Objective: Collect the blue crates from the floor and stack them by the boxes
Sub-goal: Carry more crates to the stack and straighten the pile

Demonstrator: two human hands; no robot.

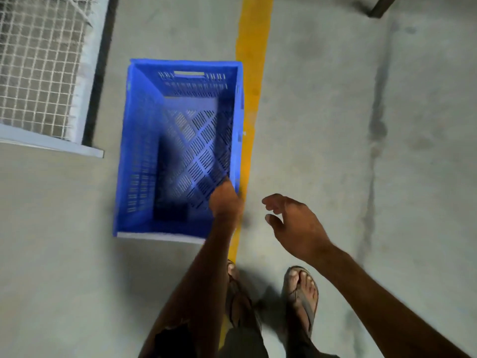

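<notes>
One blue crate with slotted walls and a perforated bottom is seen from above, over the grey floor; nothing lies inside it. My left hand is closed over the crate's right wall near its near corner, fingers curled around the rim. My right hand hovers just right of that corner, apart from the crate, fingers spread and holding nothing. Whether the crate rests on the floor or hangs lifted cannot be told.
A yellow floor line runs along the crate's right side toward my sandalled feet. A wire-mesh panel in a grey frame stands at the left. A dark leg of something shows at the top right.
</notes>
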